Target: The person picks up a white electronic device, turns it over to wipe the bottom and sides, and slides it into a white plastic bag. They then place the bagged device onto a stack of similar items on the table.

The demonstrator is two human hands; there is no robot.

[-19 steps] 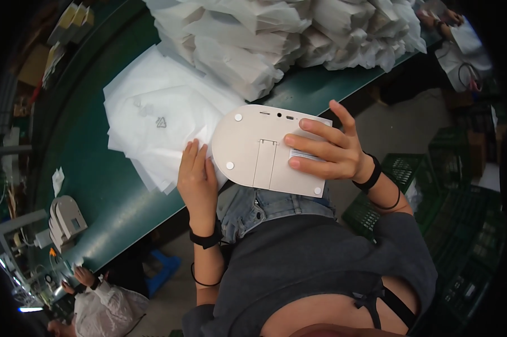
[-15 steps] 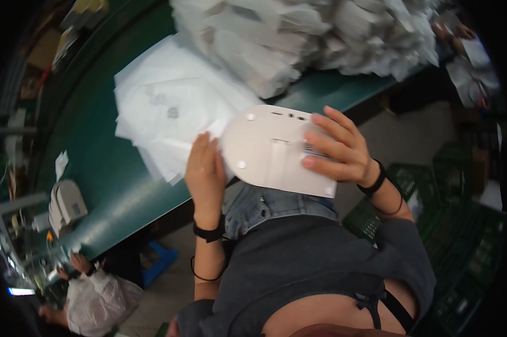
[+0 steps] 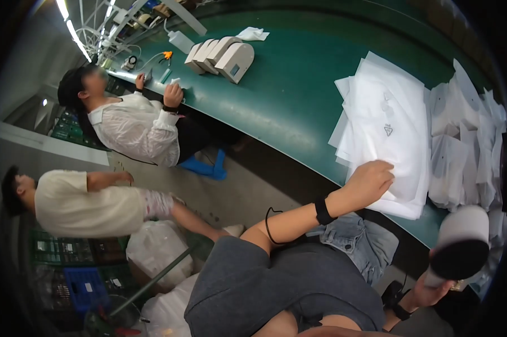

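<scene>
The right hand [image 3: 427, 293] holds a white device [image 3: 465, 224].

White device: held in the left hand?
No, the right hand holds the white device; the left hand is at the white bags.

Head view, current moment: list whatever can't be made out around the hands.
All in the head view:
White device: its far side, hidden by its own body.
Right hand: some fingers, hidden behind the device it holds.
Left hand: whether its curled fingers pinch the top white bag, hidden by the hand itself.
Wrapped pile: its contents, veiled by the wrapping.
Co-worker's hand: the white thing there, too small to identify.
</scene>
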